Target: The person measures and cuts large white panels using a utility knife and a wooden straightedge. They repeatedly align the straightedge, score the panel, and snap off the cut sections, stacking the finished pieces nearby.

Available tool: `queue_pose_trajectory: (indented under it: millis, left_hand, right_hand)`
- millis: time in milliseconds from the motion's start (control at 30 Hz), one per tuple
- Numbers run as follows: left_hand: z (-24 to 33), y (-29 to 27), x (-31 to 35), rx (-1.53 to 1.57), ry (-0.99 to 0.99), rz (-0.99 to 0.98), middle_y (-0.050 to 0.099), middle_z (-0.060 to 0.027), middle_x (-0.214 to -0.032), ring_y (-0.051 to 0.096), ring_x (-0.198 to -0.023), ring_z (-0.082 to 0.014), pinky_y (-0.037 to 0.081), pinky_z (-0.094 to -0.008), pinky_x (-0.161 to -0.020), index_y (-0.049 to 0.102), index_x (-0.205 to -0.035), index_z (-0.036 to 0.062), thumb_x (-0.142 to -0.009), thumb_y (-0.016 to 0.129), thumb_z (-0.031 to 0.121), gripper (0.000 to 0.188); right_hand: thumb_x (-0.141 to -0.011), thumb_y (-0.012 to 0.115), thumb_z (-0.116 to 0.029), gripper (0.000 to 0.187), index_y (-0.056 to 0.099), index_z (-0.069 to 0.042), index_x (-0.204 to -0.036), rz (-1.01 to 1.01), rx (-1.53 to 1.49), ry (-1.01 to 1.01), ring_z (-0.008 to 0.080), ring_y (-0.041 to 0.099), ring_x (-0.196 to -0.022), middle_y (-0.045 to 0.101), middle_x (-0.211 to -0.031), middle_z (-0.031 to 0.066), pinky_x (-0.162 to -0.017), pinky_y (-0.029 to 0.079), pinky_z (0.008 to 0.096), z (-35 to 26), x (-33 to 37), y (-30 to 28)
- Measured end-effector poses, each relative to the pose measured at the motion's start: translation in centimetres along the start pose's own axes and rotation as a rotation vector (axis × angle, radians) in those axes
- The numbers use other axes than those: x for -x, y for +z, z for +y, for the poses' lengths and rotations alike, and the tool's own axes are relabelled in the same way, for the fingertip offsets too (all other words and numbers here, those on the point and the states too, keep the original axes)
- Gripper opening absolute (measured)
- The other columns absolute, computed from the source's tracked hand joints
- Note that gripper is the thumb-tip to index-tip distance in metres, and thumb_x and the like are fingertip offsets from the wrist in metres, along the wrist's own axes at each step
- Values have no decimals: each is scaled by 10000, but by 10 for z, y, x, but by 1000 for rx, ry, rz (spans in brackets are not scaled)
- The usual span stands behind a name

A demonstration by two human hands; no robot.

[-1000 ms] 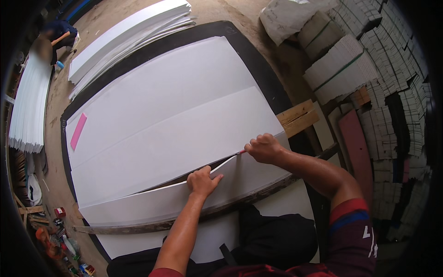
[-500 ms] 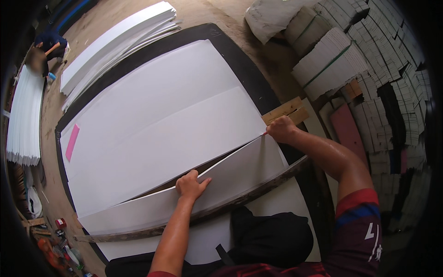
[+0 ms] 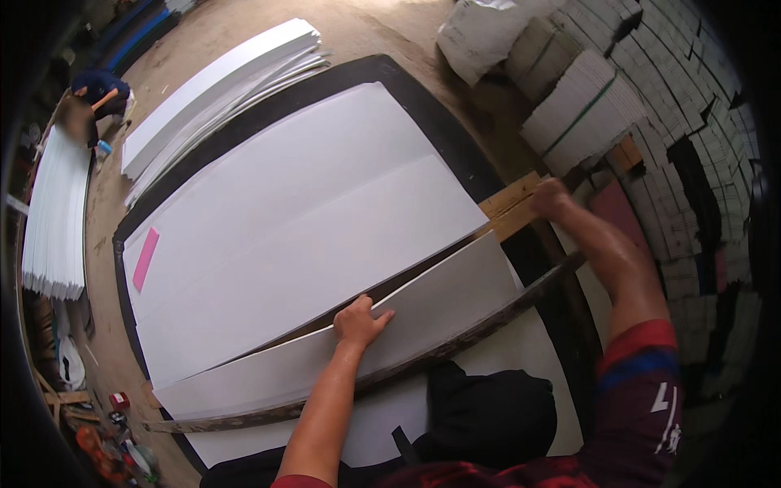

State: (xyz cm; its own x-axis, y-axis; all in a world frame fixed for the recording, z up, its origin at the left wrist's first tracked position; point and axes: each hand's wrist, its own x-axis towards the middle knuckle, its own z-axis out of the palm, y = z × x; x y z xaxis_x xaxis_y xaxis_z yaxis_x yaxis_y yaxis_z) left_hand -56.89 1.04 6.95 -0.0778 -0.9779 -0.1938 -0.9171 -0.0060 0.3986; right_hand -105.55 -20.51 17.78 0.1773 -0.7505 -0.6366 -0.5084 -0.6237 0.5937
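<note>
A large white sheet (image 3: 309, 220) lies on a black mat (image 3: 431, 122). Along its near side a long white strip (image 3: 447, 297) is parted from it by a dark, narrow gap. My left hand (image 3: 360, 321) grips the strip's upper edge near the middle, fingers over the edge and thumb on the face. Beyond the strip's right end, my right hand (image 3: 551, 199) is closed and raised near some wooden boards (image 3: 511, 205); motion blurs it, and whatever it holds cannot be made out. A long dark bar (image 3: 464, 337) lies across the strip's near side.
A small pink strip (image 3: 146, 259) rests on the sheet's left end. White strips (image 3: 220, 93) are stacked beyond the mat. Bundled white stacks (image 3: 578, 106) line the right. At far left, another person (image 3: 102, 93) crouches by a white pile (image 3: 57, 211).
My right hand has moved right, away from the sheet's edge, where a small red tip showed at it. The strip's right end now stands apart from the sheet. My left hand keeps its grip.
</note>
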Motion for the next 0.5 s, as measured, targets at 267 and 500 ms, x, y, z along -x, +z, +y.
queue_pose_trajectory:
  millis: [267, 500]
  left_hand:
    - [-43, -28, 9, 94, 307, -96, 739, -148, -1201, 683, -1153, -364, 572, -480, -975, 665, -1249, 72, -902, 813, 478, 554]
    - [-226, -139, 41, -334, 343, -420, 695, -136, -1284, 633, -1243, -349, 542, -474, -1024, 665, -1324, 99, -956, 748, 480, 536]
  right_hand:
    - [-1009, 634, -259, 160, 701, -125, -953, 648, -451, 50, 299, 739, -959, 737, -948, 85, -856, 585, 419, -28, 63, -85]
    - [-1043, 651, -303, 285, 603, -48, -1163, 533, -792, -446, 364, 688, -1029, 634, -1132, 168, -848, 589, 499, -232, 41, -246]
